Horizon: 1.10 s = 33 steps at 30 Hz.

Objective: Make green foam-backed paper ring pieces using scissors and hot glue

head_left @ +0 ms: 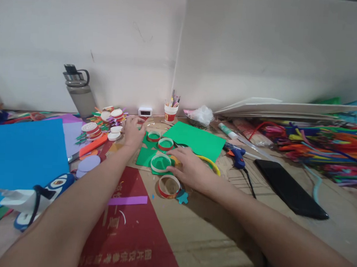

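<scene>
My left hand [133, 130] reaches over the cardboard with its fingers apart, beside a group of white round lids [114, 136] and left of the paper rings. My right hand [187, 166] hovers by the white-rimmed ring [160, 163], its fingers spread and partly over something orange. Two more rings, one [153, 136] farther back and one [165, 144] beside it, sit over green paper [144, 157]. Nearest me, a red and white ring [169, 186] rests on the cardboard, touching a teal paper shape [182, 196].
Blue paper [24, 157], a power strip [60, 183] and an orange cutter [93, 144] lie left. A bottle [80, 96] and pen cup [170, 112] stand behind. Rightward are a glue gun [238, 157], black phone [289, 187] and colourful pipe cleaners [333, 147].
</scene>
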Motion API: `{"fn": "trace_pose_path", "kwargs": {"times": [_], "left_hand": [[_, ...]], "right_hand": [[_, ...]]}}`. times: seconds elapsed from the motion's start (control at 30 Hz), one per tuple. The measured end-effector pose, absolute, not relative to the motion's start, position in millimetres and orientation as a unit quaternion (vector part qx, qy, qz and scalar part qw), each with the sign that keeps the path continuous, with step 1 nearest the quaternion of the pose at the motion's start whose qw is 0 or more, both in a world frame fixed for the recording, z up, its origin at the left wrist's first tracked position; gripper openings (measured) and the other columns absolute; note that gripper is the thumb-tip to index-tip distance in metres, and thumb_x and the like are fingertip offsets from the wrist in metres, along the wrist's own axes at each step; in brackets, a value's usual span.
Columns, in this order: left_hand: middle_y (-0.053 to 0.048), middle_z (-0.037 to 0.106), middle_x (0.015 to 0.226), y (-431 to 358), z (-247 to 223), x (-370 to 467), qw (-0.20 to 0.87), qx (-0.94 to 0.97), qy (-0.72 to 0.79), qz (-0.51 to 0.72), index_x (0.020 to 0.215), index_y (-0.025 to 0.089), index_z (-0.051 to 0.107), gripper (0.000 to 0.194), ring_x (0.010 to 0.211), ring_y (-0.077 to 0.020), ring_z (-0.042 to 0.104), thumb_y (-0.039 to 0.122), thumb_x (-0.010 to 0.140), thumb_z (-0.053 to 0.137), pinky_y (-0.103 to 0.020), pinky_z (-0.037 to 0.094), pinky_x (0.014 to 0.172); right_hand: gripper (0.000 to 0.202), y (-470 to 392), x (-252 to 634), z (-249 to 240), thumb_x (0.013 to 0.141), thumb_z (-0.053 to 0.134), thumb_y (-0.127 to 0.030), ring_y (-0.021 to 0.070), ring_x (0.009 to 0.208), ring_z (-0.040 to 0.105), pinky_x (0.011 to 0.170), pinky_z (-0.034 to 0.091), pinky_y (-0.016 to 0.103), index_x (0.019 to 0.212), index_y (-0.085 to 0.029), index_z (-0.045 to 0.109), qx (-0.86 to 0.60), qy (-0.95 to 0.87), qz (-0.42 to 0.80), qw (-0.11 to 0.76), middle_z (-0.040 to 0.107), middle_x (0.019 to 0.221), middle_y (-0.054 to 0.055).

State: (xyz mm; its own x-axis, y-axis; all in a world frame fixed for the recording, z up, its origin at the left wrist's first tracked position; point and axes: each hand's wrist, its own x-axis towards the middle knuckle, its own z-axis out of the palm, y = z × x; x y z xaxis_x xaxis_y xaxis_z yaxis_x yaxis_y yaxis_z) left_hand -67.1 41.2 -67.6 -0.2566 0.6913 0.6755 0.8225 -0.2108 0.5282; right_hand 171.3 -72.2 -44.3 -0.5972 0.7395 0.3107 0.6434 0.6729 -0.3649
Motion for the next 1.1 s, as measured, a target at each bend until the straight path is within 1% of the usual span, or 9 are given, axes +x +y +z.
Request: {"fn": "trace_pose_path", "kwargs": {"times": [0.13,0.3,0.4,0.63,0.73,0.8,0.9,1.0,1.1], "left_hand": [[-0.007,0.064,0.098,44.2,-70.1,-68.4,0.055,-0.617,-0.607,-0.498,0.081,0.020,0.062,0.006,0.108,-0.0249,0.053,0.016,0.078,0.059,-0.039,0.034,0.102],[-0.006,0.065,0.091,47.4,-73.9,-72.9,0.053,-0.609,-0.604,-0.510,0.077,0.020,0.061,0.007,0.101,-0.0249,0.056,0.014,0.075,0.058,-0.040,0.037,0.097],[-0.007,0.066,0.090,47.8,-75.7,-74.5,0.051,-0.613,-0.594,-0.519,0.076,0.020,0.061,0.007,0.100,-0.0252,0.056,0.014,0.074,0.058,-0.040,0.038,0.095],[-0.006,0.065,0.089,43.7,-68.6,-74.5,0.012,-0.595,-0.582,-0.554,0.077,0.018,0.062,0.007,0.094,-0.0217,0.059,0.015,0.075,0.056,-0.036,0.043,0.090],[-0.005,0.066,0.089,40.4,-54.5,-71.1,-0.078,-0.585,-0.567,-0.575,0.082,0.017,0.063,0.009,0.085,-0.0181,0.061,0.020,0.077,0.057,-0.031,0.046,0.081],[-0.004,0.067,0.083,36.7,-42.0,-66.5,-0.183,-0.592,-0.558,-0.552,0.084,0.016,0.063,0.012,0.076,-0.0159,0.061,0.026,0.078,0.060,-0.028,0.047,0.071],[-0.007,0.068,0.080,27.6,-23.8,-55.5,-0.414,-0.585,-0.536,-0.445,0.087,0.014,0.063,0.037,0.065,-0.0146,0.062,0.051,0.083,0.058,-0.026,0.046,0.059],[-0.011,0.070,0.083,15.3,-12.5,-40.0,-0.588,-0.561,-0.474,-0.338,0.099,0.013,0.064,0.058,0.069,-0.0188,0.067,0.067,0.079,0.056,-0.030,0.051,0.061],[-0.009,0.071,0.085,4.5,-9.4,-24.0,-0.643,-0.573,-0.409,-0.302,0.104,0.017,0.062,0.056,0.070,-0.0190,0.068,0.064,0.073,0.066,-0.032,0.054,0.063]], "right_hand": [[0.044,-67.2,165.3,-51.7,0.086,0.067,-0.034,0.0272,0.118,0.053,0.100,0.043,0.039,0.127,-0.021,0.058,-0.360,-0.898,0.133,0.213,0.061,0.127,0.010],[0.016,-60.9,166.7,-57.1,0.089,0.063,-0.032,0.0260,0.103,0.060,0.090,0.048,0.037,0.095,-0.019,0.071,-0.330,-0.912,0.117,0.214,0.069,0.103,0.010],[0.013,-61.8,170.9,-50.7,0.088,0.064,-0.029,0.0238,0.100,0.062,0.089,0.048,0.036,0.083,-0.019,0.070,-0.333,-0.901,0.124,0.249,0.070,0.097,0.008],[0.010,-72.8,187.5,-23.7,0.086,0.066,-0.030,0.0210,0.102,0.064,0.088,0.048,0.036,0.083,-0.021,0.071,-0.380,-0.838,0.158,0.358,0.070,0.101,0.007],[0.012,-68.0,195.3,-21.4,0.086,0.065,-0.031,0.0226,0.104,0.063,0.090,0.048,0.038,0.081,-0.021,0.070,-0.436,-0.788,0.130,0.415,0.069,0.102,0.008],[0.016,-62.0,200.3,-22.8,0.087,0.063,-0.034,0.0229,0.101,0.064,0.089,0.048,0.039,0.081,-0.021,0.068,-0.459,-0.761,0.126,0.441,0.070,0.100,0.007],[0.018,-55.3,204.2,-27.6,0.089,0.060,-0.036,0.0238,0.102,0.063,0.089,0.049,0.041,0.082,-0.022,0.067,-0.461,-0.758,0.099,0.451,0.069,0.099,0.007],[0.012,-53.6,202.0,-35.3,0.089,0.061,-0.032,0.0260,0.110,0.059,0.094,0.047,0.045,0.086,-0.022,0.068,-0.433,-0.789,0.026,0.434,0.066,0.110,0.010],[0.010,-52.9,196.9,-43.6,0.089,0.061,-0.028,0.0266,0.110,0.057,0.095,0.047,0.047,0.086,-0.022,0.068,-0.405,-0.817,-0.022,0.410,0.064,0.115,0.011]]}}
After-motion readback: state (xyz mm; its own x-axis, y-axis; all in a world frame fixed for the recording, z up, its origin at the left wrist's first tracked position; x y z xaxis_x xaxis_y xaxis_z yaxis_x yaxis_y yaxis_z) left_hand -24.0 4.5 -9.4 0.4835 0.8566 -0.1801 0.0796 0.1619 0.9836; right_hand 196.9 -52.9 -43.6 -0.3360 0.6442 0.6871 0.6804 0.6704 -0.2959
